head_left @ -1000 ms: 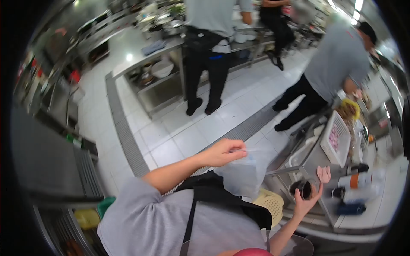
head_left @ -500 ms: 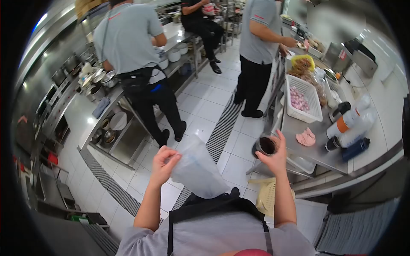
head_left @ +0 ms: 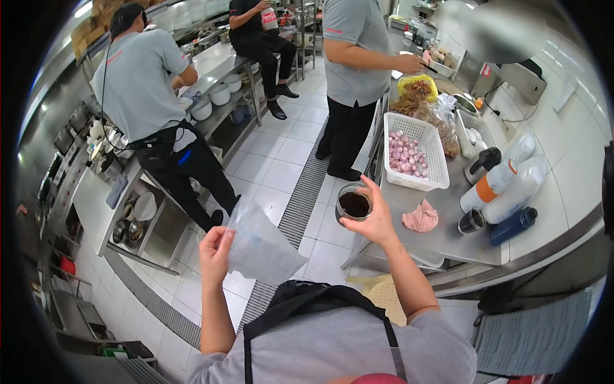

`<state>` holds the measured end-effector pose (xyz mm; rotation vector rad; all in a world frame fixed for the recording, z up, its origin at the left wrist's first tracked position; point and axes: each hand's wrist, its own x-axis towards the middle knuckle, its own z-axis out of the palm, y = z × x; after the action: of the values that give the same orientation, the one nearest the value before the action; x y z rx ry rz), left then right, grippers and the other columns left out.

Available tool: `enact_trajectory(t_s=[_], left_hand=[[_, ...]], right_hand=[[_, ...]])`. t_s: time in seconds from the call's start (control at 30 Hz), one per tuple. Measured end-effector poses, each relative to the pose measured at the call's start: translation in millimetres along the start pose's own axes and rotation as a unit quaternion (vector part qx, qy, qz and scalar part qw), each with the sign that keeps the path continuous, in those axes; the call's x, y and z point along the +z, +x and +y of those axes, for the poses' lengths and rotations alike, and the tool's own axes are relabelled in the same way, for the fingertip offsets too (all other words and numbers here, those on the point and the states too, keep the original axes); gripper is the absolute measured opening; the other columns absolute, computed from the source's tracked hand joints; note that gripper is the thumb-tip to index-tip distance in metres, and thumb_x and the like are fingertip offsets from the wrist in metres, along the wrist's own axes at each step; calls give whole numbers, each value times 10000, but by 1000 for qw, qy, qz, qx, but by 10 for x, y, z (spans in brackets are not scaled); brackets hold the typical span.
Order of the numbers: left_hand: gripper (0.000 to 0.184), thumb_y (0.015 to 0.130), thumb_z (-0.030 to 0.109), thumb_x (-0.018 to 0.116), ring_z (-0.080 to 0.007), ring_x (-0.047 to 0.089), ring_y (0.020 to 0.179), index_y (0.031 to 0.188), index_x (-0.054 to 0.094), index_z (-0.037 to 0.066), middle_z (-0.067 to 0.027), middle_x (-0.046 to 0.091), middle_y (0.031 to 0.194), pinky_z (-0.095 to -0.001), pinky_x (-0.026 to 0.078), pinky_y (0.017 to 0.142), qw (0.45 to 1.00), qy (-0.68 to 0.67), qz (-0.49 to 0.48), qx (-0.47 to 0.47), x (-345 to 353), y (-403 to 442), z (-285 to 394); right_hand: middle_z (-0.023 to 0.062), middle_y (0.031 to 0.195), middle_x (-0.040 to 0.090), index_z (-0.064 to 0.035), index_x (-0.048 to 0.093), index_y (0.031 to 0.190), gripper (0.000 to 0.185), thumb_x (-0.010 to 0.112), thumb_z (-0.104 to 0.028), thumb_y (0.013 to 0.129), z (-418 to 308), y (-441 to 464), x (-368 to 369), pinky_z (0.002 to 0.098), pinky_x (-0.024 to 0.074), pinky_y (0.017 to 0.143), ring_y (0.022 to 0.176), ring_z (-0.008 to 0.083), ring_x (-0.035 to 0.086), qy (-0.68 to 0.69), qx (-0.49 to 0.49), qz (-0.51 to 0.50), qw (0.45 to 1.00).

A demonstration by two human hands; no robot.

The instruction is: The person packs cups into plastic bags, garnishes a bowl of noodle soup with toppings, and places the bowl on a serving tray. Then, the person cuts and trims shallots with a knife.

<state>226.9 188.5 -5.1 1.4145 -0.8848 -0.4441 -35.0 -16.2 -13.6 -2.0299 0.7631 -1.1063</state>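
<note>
Pinched in my left hand (head_left: 215, 255) is the edge of a translucent plastic bag (head_left: 263, 246), which hangs out to the right over the floor. My right hand (head_left: 373, 217) grips a clear glass (head_left: 354, 203) of dark liquid by its side, with the thumb and fingers wrapped around it. Both hands are held out in front of my body, well apart. The glass is nearest the steel counter (head_left: 390, 211) on the right, where a pink cloth (head_left: 420, 216) lies.
On the right counter are a white basket of shallots (head_left: 441, 163), a dark-filled glass (head_left: 472, 221), a blue bottle (head_left: 513, 227) and plastic-wrapped stacks (head_left: 489, 192). One person (head_left: 358, 70) works there; another (head_left: 144, 89) stands at the left counter. A third sits holding a bottle (head_left: 269, 19).
The view has turned, so the surroundings sit further left. My right hand and its glass appear higher and further left; the bag has swung upward a little.
</note>
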Motion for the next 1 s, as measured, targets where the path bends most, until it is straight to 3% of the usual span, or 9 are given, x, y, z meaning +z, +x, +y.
enact_trajectory(t_s=[0.2,0.53,0.87,1.0], left_hand=[[114,795,124,589,-8,350,534,780,573,11,63,442,578,-188,265,460,995,87,-29,27,488,123,48],[124,815,135,579,0,382,566,819,590,11,69,492,635,-172,296,490,995,81,-33,-50,779,139,121],[136,811,146,580,-6,359,545,811,590,10,68,475,609,-177,291,483,988,127,8,-83,824,89,201],[140,813,148,577,-6,361,548,808,588,8,69,475,610,-173,295,487,987,127,34,-93,772,-24,194]], right_hand=[[144,1036,520,-86,300,1277,883,754,-153,523,304,183,-228,339,414,858,949,245,536,0,-12,-18,1000],[150,1020,512,-53,294,1270,899,749,-97,496,750,281,-258,323,409,845,938,232,523,92,16,-42,995],[166,1017,529,-44,325,1250,868,754,-123,500,817,825,146,321,413,827,931,251,531,116,3,-103,988],[128,983,530,-39,301,1263,847,739,-88,539,796,1097,460,303,404,835,911,210,525,121,-57,-133,982]])
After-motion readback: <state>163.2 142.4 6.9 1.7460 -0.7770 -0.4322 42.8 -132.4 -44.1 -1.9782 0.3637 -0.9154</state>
